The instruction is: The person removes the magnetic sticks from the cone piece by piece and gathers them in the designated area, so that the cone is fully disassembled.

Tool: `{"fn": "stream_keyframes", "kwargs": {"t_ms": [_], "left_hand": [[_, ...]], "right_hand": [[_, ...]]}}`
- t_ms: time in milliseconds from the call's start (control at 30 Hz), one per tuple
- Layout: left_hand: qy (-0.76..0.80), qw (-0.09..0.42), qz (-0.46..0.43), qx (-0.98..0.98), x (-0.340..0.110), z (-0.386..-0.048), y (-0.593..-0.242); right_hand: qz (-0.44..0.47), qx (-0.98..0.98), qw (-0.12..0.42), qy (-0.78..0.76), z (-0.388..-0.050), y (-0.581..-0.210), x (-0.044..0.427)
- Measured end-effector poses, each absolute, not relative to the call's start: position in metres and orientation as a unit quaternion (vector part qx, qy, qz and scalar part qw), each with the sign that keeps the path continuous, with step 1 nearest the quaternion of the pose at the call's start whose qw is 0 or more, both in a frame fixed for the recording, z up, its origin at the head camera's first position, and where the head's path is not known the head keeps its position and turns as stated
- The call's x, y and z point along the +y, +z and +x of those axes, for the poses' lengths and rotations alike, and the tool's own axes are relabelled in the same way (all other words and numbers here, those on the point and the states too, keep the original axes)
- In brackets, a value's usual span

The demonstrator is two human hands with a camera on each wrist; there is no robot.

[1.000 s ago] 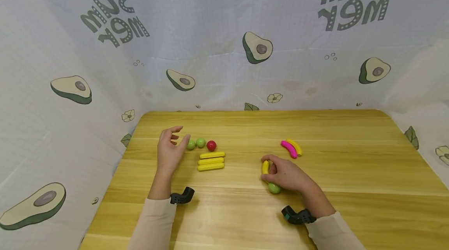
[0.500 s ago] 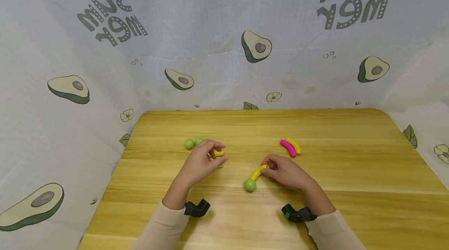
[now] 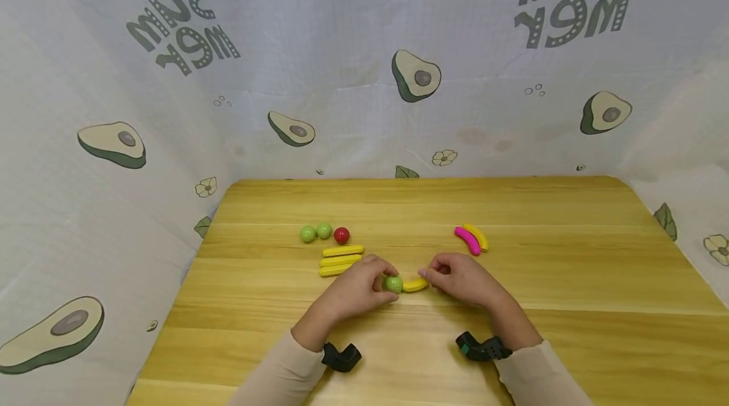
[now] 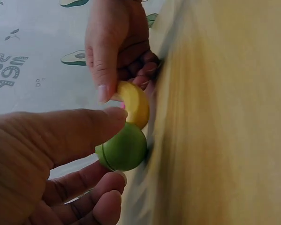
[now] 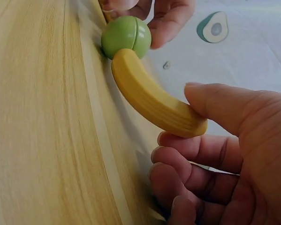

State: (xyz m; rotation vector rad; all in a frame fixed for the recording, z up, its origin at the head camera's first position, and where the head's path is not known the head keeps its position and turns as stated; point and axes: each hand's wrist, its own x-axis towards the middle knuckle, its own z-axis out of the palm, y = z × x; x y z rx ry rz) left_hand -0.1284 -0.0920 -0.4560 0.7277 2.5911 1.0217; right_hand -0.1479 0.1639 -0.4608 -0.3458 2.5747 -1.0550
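My left hand (image 3: 357, 289) curls its thumb and forefinger round a shiny green ball (image 3: 393, 284), which has a seam across it. In the left wrist view the green ball (image 4: 124, 147) sits between the thumb and the fingers. How firmly they press on it cannot be told. My right hand (image 3: 464, 279) pinches one end of a yellow toy banana (image 3: 415, 284) between thumb and fingers. In the right wrist view the far end of the toy banana (image 5: 154, 101) meets the green ball (image 5: 126, 36), end against side. Both things are low over the wooden table (image 3: 410, 355).
Left of centre lie several yellow ribbed sticks (image 3: 342, 261), partly behind my left hand. Behind them are a red ball (image 3: 342, 235) and two green balls (image 3: 316, 231). A pink toy banana (image 3: 467, 241) and another yellow one (image 3: 477, 237) lie further right. A printed curtain (image 3: 353, 77) hangs behind.
My left hand has come right, from beside the far balls, over the yellow sticks, to the green ball. The toy banana has swung in my right hand, and the ball at its end has shifted left.
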Motion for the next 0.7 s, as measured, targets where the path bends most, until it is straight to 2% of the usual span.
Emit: {"fn": "stream_keyframes", "kwargs": {"t_ms": [467,700], "left_hand": [[0.341,0.101,0.246,0.902,-0.085,-0.127,-0.465],[0.362,0.109,0.239,0.895,-0.081,-0.126,-0.469]], "right_hand": [[-0.14,0.863,0.197,-0.444,-0.15,-0.464,0.165],[-0.128,0.856,0.166,-0.473,-0.151,-0.466,0.162]]}}
